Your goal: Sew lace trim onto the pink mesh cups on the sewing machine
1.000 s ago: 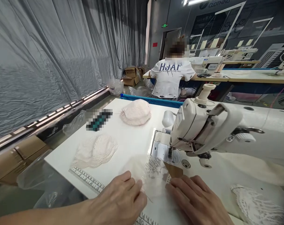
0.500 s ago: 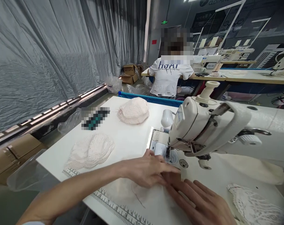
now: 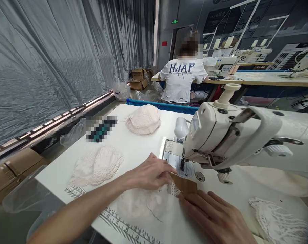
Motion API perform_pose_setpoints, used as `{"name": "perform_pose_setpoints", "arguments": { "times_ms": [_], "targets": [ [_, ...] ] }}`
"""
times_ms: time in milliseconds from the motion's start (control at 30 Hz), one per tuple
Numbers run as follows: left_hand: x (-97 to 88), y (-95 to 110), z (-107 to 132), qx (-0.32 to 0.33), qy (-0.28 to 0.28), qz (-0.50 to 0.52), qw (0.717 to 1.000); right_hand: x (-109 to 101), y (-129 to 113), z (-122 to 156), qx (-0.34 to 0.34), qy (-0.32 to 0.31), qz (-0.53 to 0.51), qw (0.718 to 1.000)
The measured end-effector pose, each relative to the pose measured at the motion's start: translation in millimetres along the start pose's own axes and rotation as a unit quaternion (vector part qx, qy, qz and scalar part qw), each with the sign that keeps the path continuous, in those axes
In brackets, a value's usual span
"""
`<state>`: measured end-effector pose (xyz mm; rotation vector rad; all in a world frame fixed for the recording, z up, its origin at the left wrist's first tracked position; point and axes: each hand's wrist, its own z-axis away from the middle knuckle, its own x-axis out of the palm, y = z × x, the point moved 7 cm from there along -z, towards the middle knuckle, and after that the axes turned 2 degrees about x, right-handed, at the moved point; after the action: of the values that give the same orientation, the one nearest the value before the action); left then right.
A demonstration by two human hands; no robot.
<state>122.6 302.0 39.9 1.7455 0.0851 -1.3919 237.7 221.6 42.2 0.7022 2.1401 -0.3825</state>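
Observation:
My left hand (image 3: pixel 152 173) is closed on the edge of a sheer white lace fabric (image 3: pixel 141 206), left of the sewing machine's needle area. The fabric spreads toward me over the table, with a loose dark thread lying on it. My right hand (image 3: pixel 215 215) lies flat, fingers stretched out, its tips by the lace edge and a flat brown piece (image 3: pixel 187 184). That piece sits between my hands, in front of the presser foot (image 3: pixel 182 164); its material is unclear. The white sewing machine (image 3: pixel 204 128) stands just beyond my right hand.
A pale stack of cup-shaped fabric (image 3: pixel 144 119) sits at the back of the table (image 3: pixel 133 149). Lace pieces lie at left (image 3: pixel 98 165) and right (image 3: pixel 278 217). A ruler scale (image 3: pixel 128 228) runs along the front edge. A person (image 3: pixel 183 79) sits ahead at another table.
My left hand has shifted left and slightly up, away from my right hand. More of the brown piece and a lace edge now show between them.

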Motion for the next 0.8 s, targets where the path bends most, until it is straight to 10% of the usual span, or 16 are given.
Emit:
{"name": "perform_pose_setpoints", "arguments": {
  "times_ms": [800],
  "targets": [
    [4.0, 1.5, 1.2, -0.003, -0.018, -0.013, 1.0, 12.5, 1.7, 12.5, -0.029, -0.098, 0.065, 0.993]
  ]
}}
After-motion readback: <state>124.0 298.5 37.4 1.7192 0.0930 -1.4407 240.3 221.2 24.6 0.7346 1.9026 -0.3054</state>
